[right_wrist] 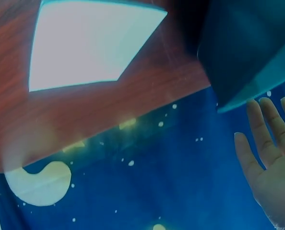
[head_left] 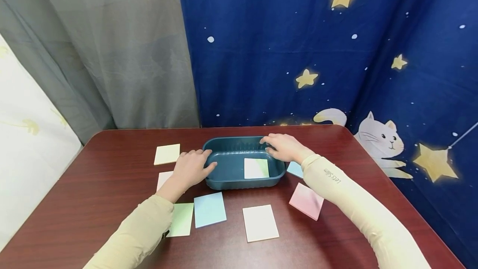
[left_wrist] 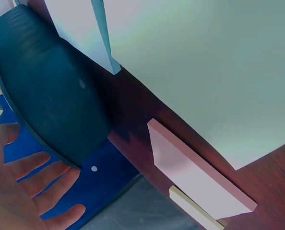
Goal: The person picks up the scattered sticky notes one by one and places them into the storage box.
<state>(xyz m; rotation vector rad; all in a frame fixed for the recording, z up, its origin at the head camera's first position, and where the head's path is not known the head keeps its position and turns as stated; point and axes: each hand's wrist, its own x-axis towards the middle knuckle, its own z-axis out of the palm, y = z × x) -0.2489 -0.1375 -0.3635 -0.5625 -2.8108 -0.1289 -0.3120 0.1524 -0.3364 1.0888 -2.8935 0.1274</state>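
A dark teal oblong container [head_left: 236, 184] stands on the table, with a white-and-green sticky note pad [head_left: 256, 168] lying inside it. My left hand [head_left: 189, 167] is at the container's left end, its fingers spread and loosely bent; in the left wrist view the fingertips meet the rim. Over the right end is my right hand [head_left: 286, 146], and the right wrist view shows its fingers [right_wrist: 265, 136] nearly straight beside the rim. Whether those fingertips touch it, I cannot tell. Neither hand pinches anything.
Around the container lie more note pads: a yellow one [head_left: 167, 154], a pale pink one [head_left: 163, 179], a green one [head_left: 181, 220], a blue one [head_left: 210, 210], a white one [head_left: 260, 223], a pink one [head_left: 307, 201] and a partly hidden blue one [head_left: 295, 169]. Curtains hang behind the table [head_left: 93, 202].
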